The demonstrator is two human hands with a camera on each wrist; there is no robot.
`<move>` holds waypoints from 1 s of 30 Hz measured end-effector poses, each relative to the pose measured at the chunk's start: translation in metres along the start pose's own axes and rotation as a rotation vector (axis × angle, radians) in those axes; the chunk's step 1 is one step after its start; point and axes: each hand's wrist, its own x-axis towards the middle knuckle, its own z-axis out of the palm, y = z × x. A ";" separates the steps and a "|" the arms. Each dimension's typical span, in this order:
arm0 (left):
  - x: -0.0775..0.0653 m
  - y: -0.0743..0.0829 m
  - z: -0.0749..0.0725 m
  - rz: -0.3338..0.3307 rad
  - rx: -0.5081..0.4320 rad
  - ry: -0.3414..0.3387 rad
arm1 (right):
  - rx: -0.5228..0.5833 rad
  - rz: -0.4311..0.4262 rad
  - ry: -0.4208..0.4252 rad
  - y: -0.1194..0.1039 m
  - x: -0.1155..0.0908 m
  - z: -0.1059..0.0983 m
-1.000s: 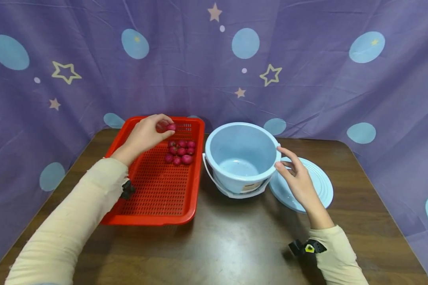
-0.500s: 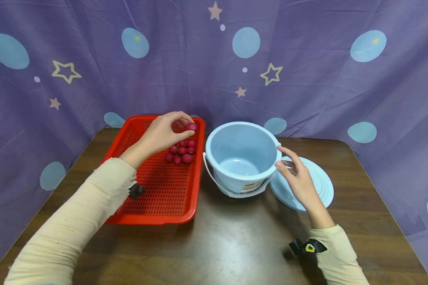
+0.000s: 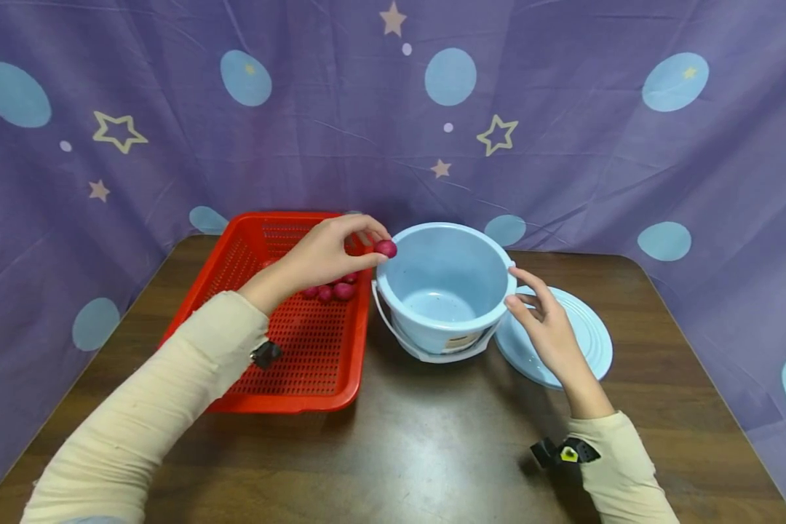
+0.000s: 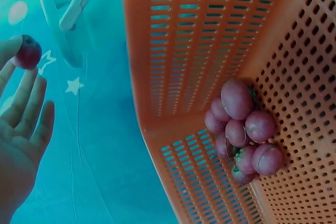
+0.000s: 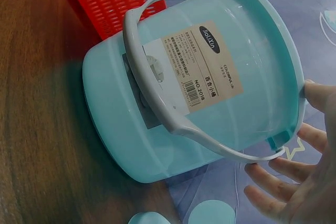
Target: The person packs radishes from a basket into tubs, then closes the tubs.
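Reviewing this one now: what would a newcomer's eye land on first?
Probably the bright red basket on the table's left side, with a cluster of round, dark pink fruits inside. Right beside it stands a pale blue bucket, its rim touched by the right hand. At the bucket's left edge in the head view, the left hand pinches a single fruit.

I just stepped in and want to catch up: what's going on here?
A person's left hand pinches what looks like a small red radish near the left rim of a light blue bucket. The right hand touches the bucket's rim on the other side. More radishes lie together in a red basket left of the bucket, and a light blue lid lies on the table to its right.
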 end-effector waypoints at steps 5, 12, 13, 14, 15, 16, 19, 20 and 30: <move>-0.001 0.002 0.002 0.026 -0.010 -0.071 | 0.023 0.008 -0.008 -0.003 0.000 0.001; 0.000 0.001 0.006 0.045 -0.007 -0.119 | 0.022 0.014 -0.009 -0.004 0.000 0.000; 0.000 0.001 0.007 0.045 -0.003 -0.123 | 0.021 0.012 -0.008 -0.003 0.000 0.000; 0.000 0.001 0.008 0.044 0.003 -0.126 | 0.021 0.010 -0.008 -0.002 0.000 0.000; 0.000 0.001 0.008 0.043 0.011 -0.128 | 0.021 0.009 -0.009 -0.002 0.000 0.000; 0.000 0.001 0.009 0.042 0.019 -0.130 | 0.019 0.008 -0.010 -0.001 0.000 0.000; 0.000 0.001 0.009 0.033 0.040 -0.136 | 0.022 0.003 -0.015 0.000 0.001 0.000; 0.000 0.001 0.009 0.030 0.046 -0.138 | 0.024 0.003 -0.016 0.000 0.001 0.000; -0.001 -0.003 0.006 0.006 0.003 -0.103 | 0.034 0.019 -0.022 -0.001 0.000 0.000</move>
